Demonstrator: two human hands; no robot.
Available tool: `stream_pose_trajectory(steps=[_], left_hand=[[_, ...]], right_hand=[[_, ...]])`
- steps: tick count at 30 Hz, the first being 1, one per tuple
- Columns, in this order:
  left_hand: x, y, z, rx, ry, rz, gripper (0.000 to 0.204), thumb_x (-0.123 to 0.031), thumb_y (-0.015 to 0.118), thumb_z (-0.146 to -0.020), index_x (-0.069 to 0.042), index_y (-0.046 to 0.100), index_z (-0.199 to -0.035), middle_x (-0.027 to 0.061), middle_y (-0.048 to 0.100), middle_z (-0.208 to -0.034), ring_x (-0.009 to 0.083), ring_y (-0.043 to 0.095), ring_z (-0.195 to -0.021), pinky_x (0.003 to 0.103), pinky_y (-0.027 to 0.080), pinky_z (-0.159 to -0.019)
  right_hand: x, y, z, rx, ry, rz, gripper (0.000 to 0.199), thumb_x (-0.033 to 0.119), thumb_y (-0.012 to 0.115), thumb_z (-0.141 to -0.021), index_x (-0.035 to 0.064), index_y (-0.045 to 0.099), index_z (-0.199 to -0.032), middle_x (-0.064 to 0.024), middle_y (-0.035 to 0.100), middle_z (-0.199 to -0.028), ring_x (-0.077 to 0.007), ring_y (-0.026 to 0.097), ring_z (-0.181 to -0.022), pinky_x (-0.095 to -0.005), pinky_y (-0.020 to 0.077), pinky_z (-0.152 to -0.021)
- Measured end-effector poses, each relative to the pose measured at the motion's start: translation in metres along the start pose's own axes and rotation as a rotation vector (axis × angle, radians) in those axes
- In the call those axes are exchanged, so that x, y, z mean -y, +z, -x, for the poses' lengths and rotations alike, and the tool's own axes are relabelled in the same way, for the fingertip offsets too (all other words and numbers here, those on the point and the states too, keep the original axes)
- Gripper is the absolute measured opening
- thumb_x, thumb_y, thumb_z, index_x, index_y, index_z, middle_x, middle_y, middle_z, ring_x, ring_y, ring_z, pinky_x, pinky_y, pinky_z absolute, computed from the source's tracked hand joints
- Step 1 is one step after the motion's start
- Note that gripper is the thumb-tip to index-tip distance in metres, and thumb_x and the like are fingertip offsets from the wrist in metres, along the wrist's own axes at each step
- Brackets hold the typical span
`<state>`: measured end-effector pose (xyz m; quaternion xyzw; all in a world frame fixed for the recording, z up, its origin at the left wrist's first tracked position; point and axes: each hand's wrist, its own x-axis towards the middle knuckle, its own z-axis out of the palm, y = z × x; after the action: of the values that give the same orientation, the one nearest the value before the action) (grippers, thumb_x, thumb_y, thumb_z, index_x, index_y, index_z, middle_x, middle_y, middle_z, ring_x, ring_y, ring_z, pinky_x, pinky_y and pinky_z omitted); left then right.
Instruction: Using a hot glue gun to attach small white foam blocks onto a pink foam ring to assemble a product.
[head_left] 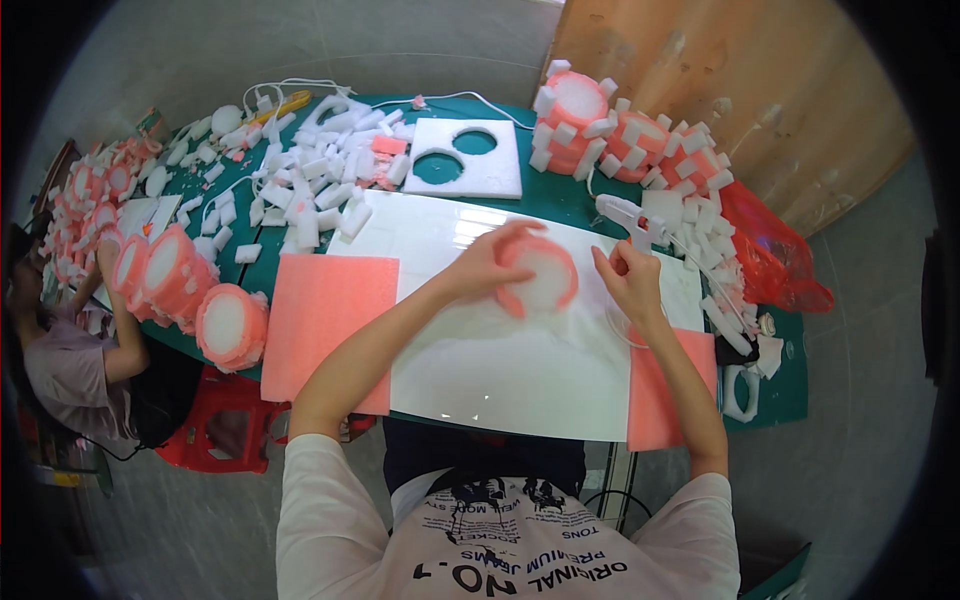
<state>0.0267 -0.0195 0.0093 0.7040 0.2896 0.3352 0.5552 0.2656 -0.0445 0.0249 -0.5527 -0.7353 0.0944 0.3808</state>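
My left hand (490, 265) curves round the upper left side of a round foam piece (545, 280), a white disc with a pink foam strip along its edge. Motion blurs the piece a little. It is over a glossy white board (480, 370). To its right, my right hand (632, 280) is closed, with the handle of a white glue gun (625, 212) at its fingers. The gun's nozzle points up and left. A long pale glue stick (705, 270) runs from its back, and a thin cord loops below the hand.
Pink foam sheets (330, 335) flank the board. White foam blocks (300, 200) heap behind it on the green table, beside a white foam slab with two holes (500, 178). Pink foam cylinders (575, 120) stand right and left. A red bag (765, 255) lies right. Another person (80, 370) works left.
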Motion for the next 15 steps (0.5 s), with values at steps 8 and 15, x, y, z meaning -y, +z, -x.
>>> stream_pose_trajectory(steps=[8, 15], left_hand=[[0.003, 0.000, -0.002, -0.493, 0.205, -0.156, 0.043, -0.008, 0.066, -0.072, -0.004, 0.052, -0.113, 0.0097, 0.059, -0.105, 0.0173, 0.056, -0.095, 0.028, 0.045, -0.083], [0.016, 0.000, -0.007, -0.488, 0.173, -0.145, 0.050, -0.008, 0.065, -0.073, -0.005, 0.047, -0.120, 0.0118, 0.055, -0.113, 0.0203, 0.054, -0.100, 0.030, 0.044, -0.086]], right_hand=[[-0.036, -0.005, 0.009, -0.264, 0.046, 0.183, 0.038, 0.025, 0.066, -0.074, 0.0026, 0.043, -0.054, -0.0109, 0.045, -0.048, -0.0257, 0.044, -0.041, -0.0358, 0.0347, -0.043], [-0.046, -0.011, 0.009, -0.175, 0.226, 0.202, 0.038, 0.028, 0.069, -0.070, 0.0026, 0.042, -0.064, -0.0125, 0.048, -0.060, -0.0282, 0.049, -0.056, -0.0377, 0.0376, -0.051]])
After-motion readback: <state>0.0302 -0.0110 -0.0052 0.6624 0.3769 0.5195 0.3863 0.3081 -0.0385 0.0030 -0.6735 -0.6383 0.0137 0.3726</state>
